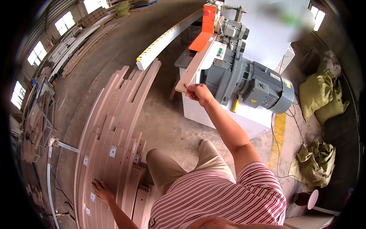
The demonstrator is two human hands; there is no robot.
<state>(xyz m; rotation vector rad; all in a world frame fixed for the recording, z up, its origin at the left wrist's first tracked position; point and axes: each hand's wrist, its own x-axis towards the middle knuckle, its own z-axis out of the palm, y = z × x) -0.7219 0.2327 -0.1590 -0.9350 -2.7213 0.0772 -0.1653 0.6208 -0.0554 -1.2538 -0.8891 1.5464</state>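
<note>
A long pinkish-brown plank (195,68) lies along the edge of a machine, its far end running in beside an orange guard (202,40). My right hand (199,94) pinches the near end of this plank, thumb and fingers closed on it. To the left, a big stack of similar planks (110,133), some with white labels, stands beside my legs. Fingers spread, my left hand (103,191) rests on top of the stack near its close end. Large grey motors (263,86) sit on the machine, just right of the held plank.
A white rail with yellow rollers (164,40) extends from the machine toward the stack. Green-yellow sacks (320,91) and a crumpled sack (314,164) are on the right, with cables (277,152) across the floor. More boards (80,49) lie along the left wall.
</note>
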